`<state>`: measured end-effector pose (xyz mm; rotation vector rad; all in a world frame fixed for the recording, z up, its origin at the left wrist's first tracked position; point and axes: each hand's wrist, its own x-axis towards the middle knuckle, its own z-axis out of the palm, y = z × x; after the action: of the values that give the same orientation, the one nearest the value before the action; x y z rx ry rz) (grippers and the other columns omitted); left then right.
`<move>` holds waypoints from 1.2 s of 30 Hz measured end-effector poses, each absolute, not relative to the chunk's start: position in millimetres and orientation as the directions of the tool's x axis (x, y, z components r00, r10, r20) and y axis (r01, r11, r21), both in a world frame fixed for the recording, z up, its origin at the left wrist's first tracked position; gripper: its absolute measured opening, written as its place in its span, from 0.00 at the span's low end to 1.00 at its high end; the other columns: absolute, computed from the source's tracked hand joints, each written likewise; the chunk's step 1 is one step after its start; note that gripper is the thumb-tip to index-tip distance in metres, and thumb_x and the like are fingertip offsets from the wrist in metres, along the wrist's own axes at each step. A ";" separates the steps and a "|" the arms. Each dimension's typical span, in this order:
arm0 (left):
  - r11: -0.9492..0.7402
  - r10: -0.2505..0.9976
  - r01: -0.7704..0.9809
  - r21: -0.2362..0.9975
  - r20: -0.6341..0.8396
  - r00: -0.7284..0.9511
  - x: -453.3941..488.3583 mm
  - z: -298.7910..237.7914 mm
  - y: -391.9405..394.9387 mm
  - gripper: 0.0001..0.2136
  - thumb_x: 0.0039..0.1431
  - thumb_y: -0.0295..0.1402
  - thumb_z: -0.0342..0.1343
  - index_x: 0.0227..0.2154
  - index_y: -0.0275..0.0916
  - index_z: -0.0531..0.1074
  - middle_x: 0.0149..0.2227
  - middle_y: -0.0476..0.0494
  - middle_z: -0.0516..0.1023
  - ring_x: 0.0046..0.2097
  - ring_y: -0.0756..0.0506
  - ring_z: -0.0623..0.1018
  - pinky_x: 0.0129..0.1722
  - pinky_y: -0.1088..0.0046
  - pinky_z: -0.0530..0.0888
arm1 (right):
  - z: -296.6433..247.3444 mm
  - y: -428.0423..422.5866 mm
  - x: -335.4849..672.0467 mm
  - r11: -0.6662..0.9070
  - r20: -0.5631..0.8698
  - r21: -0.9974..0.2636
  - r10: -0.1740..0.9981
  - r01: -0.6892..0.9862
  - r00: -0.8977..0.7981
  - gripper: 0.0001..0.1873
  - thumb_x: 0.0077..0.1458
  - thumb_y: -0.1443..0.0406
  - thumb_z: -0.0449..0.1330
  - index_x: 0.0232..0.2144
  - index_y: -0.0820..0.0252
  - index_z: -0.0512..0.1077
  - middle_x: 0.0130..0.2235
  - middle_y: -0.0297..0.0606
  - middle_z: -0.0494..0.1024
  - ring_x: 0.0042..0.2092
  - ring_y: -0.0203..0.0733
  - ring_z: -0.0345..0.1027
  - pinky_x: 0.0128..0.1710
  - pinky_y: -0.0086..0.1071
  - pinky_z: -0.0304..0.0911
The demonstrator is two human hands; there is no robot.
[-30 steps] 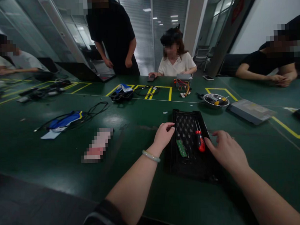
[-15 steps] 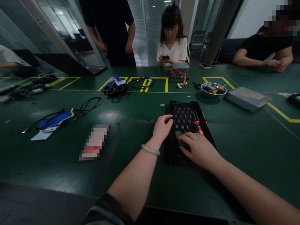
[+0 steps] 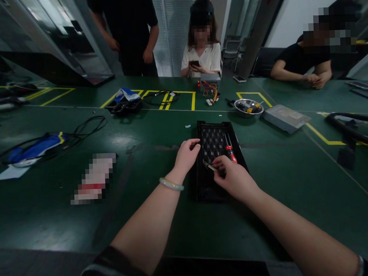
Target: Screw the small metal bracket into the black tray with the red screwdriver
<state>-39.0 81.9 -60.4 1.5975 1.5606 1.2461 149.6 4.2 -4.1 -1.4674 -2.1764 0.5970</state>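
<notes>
A black tray (image 3: 214,131) with a gridded floor lies on the green table (image 3: 162,219) in front of me. My left hand (image 3: 187,156), with a pale bangle on its wrist, curls its fingers over the tray's left rim. My right hand (image 3: 233,178) is over the tray's near half and pinches a small green circuit board (image 3: 209,165), lifting one end of it. A red-handled screwdriver (image 3: 230,151) lies in the tray just beyond my right hand.
Behind the tray stand a metal bowl (image 3: 248,107) with tools, a flat grey drive (image 3: 286,118) and a bundle of coloured wires (image 3: 211,90). Blue-and-black cables (image 3: 48,140) lie left. Black cabling (image 3: 352,126) lies right. Three people are along the far edge.
My right hand moved from the tray's right rim to the small green board and pinched it up. My left hand stayed on the left rim. The view tilted down and shifted right.
</notes>
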 end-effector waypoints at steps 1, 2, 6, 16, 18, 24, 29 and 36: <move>-0.152 0.968 0.431 0.889 0.223 -0.118 -39.0 -60.4 81.7 0.12 0.61 0.33 0.55 0.46 0.41 0.76 0.46 0.42 0.76 0.45 0.46 0.77 0.51 0.67 0.72 | -3.5 4.2 149.8 0.325 0.120 -0.591 0.940 0.738 -0.318 0.12 0.54 0.68 0.57 0.43 0.54 0.67 0.41 0.33 0.78 0.41 0.40 0.74 0.44 0.37 0.69; -0.153 0.968 0.432 0.889 0.224 -0.117 -39.0 -60.3 81.6 0.12 0.61 0.34 0.55 0.46 0.42 0.76 0.46 0.42 0.76 0.45 0.47 0.77 0.51 0.67 0.72 | -3.1 4.4 150.2 0.310 0.119 -0.602 0.946 0.736 -0.301 0.12 0.55 0.68 0.56 0.42 0.54 0.67 0.41 0.33 0.78 0.41 0.40 0.74 0.43 0.37 0.69; -0.156 0.967 0.435 0.887 0.228 -0.118 -38.1 -59.9 81.5 0.12 0.62 0.34 0.55 0.46 0.41 0.75 0.46 0.42 0.75 0.45 0.46 0.77 0.51 0.67 0.72 | -4.0 6.3 152.5 0.274 0.163 -0.723 0.960 0.635 -0.228 0.11 0.56 0.66 0.57 0.43 0.53 0.67 0.41 0.33 0.77 0.42 0.39 0.74 0.44 0.37 0.69; -0.399 0.891 0.499 0.769 0.455 0.011 -30.5 -29.2 59.8 0.11 0.64 0.34 0.53 0.47 0.44 0.74 0.48 0.44 0.73 0.51 0.45 0.73 0.52 0.65 0.71 | -7.5 1.1 160.1 0.316 0.286 -0.919 0.946 0.234 -0.153 0.27 0.60 0.65 0.56 0.60 0.49 0.57 0.46 0.38 0.69 0.42 0.37 0.74 0.49 0.39 0.72; -0.475 0.864 0.495 0.728 0.494 0.102 -27.4 -22.5 54.2 0.10 0.64 0.34 0.53 0.46 0.45 0.75 0.46 0.45 0.75 0.51 0.45 0.74 0.53 0.65 0.70 | -7.0 0.3 162.5 0.321 0.288 -0.917 0.944 0.235 -0.163 0.28 0.61 0.65 0.55 0.62 0.46 0.56 0.48 0.39 0.70 0.45 0.39 0.74 0.50 0.40 0.73; -0.604 0.797 0.431 0.671 0.524 0.301 -22.9 -16.1 46.3 0.10 0.63 0.35 0.55 0.46 0.45 0.75 0.45 0.46 0.77 0.49 0.45 0.74 0.54 0.63 0.69 | -3.6 -0.6 168.7 0.438 0.414 -0.841 0.899 0.317 -0.143 0.26 0.62 0.66 0.54 0.61 0.43 0.61 0.53 0.40 0.67 0.49 0.40 0.69 0.50 0.41 0.73; -0.652 0.756 0.371 0.661 0.533 0.379 -23.4 -14.4 44.5 0.10 0.62 0.38 0.56 0.44 0.44 0.76 0.42 0.45 0.78 0.46 0.46 0.75 0.51 0.64 0.71 | -2.4 -2.8 169.4 0.445 0.433 -0.827 0.894 0.343 -0.116 0.24 0.61 0.66 0.55 0.59 0.45 0.63 0.51 0.40 0.70 0.47 0.41 0.70 0.49 0.42 0.74; -0.646 0.755 0.300 0.702 0.528 0.390 -21.0 -14.6 41.8 0.10 0.59 0.40 0.60 0.41 0.43 0.77 0.41 0.45 0.79 0.44 0.46 0.76 0.49 0.65 0.72 | -1.2 -2.9 171.5 0.460 0.432 -0.809 0.888 0.366 -0.161 0.25 0.60 0.66 0.58 0.58 0.45 0.63 0.50 0.38 0.74 0.47 0.41 0.72 0.52 0.43 0.71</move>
<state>-21.0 41.8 -14.6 2.1497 0.9016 1.1955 171.5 -2.9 -1.2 -1.0791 -1.7377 0.6721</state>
